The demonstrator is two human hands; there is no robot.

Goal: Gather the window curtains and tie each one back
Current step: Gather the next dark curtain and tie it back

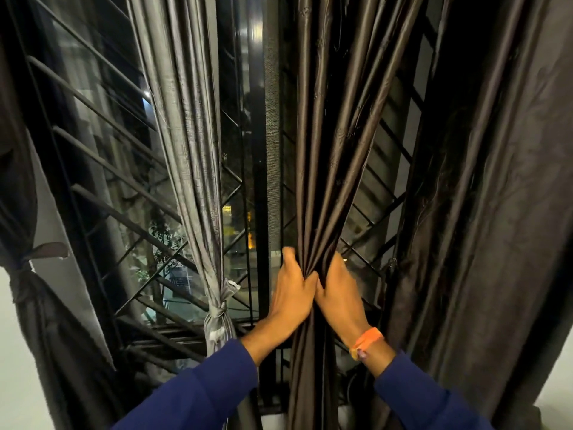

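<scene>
1. Both my forearms in blue sleeves come in from the bottom edge, nearest to my eyes, and reach to the middle curtain.
2. Far right, a wide dark curtain hangs loose and fills that side from top to bottom.
3. Behind all the curtains stands the window grille with slanted black bars; through it I see night and some small lights.
4. At the far left a dark curtain is already bound with a knot at its waist.
5. Next to it, a grey curtain is also gathered and tied low with a grey knot.
6. In the centre, the dark brown curtain is pulled into many folds that meet between my two hands.
7. My left hand grips the bunched cloth from the left side, fingers curled round the folds.
8. My right hand grips the same bunch from the right; the two hands touch each other at the thumbs.
9. On my right wrist sits an orange band.
</scene>
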